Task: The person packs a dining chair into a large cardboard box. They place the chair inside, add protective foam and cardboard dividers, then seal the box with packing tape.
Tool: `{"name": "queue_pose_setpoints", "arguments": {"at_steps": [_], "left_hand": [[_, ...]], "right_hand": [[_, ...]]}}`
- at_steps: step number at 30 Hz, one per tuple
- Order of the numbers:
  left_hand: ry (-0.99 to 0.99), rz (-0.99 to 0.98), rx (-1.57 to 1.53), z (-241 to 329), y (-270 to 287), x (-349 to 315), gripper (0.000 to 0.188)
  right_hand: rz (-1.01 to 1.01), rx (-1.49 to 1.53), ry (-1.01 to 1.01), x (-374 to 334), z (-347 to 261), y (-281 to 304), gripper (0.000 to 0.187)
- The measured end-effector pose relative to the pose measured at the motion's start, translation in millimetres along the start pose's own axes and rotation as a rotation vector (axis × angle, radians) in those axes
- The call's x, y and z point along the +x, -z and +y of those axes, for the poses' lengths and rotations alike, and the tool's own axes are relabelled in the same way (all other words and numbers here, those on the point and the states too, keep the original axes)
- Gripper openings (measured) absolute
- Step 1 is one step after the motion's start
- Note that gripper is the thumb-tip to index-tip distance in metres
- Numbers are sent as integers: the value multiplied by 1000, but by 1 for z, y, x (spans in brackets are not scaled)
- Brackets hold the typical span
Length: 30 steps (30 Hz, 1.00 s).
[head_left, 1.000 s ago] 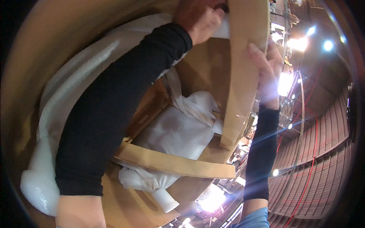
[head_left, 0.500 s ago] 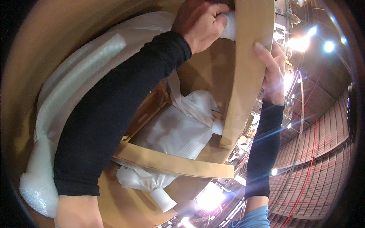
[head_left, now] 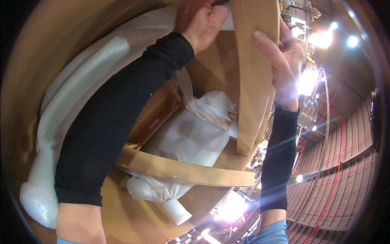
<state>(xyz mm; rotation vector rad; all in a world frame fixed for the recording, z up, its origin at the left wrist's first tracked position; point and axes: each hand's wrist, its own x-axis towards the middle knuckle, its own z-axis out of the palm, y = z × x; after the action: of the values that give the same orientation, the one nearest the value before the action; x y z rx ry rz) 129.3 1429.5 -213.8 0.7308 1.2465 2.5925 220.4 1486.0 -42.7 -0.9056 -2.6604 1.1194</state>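
At the top, my left hand (head_left: 201, 25) is closed beside the upper end of a long tan cardboard strip (head_left: 255, 87). Its fingers are curled and partly out of sight, so what they grip does not show. White wrapping (head_left: 228, 18) shows between that hand and the strip. My right hand (head_left: 286, 61) grips the strip's right edge, its thumb lying on the broad face and the other fingers behind. Below, a bundle in white foam wrap (head_left: 187, 136) lies inside a large cardboard box (head_left: 134, 211). A second cardboard strip (head_left: 187, 171) crosses over the bundle.
A long foam-wrapped piece (head_left: 81, 85) curves along the box's left wall, with bubble wrap (head_left: 38, 205) at its lower end. A brown panel (head_left: 152, 116) sits beneath my left arm. Bright lamps (head_left: 321, 40) and a ribbed ceiling (head_left: 341, 179) appear beyond the box.
Both hands and the long strip have shifted left in the view. My left hand has also risen slightly, and more of my right hand's thumb lies across the strip.
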Motion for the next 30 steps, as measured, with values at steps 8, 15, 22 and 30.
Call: {"name": "queue_pose_setpoints", "arguments": {"at_steps": [8,15,22,30], "left_hand": [[292,-26,12,1,6,-7,23],[381,233,-141,1,-14,-16,29],[343,388,-113,20,-24,6,67],[499,409,-99,53,-28,19,80]], "right_hand": [[31,-157,26,-2,23,2,74],[251,-665,338,-6,28,-25,73],[59,-540,187,-4,51,2,106],[-23,-289,-34,0,44,13,101]]}}
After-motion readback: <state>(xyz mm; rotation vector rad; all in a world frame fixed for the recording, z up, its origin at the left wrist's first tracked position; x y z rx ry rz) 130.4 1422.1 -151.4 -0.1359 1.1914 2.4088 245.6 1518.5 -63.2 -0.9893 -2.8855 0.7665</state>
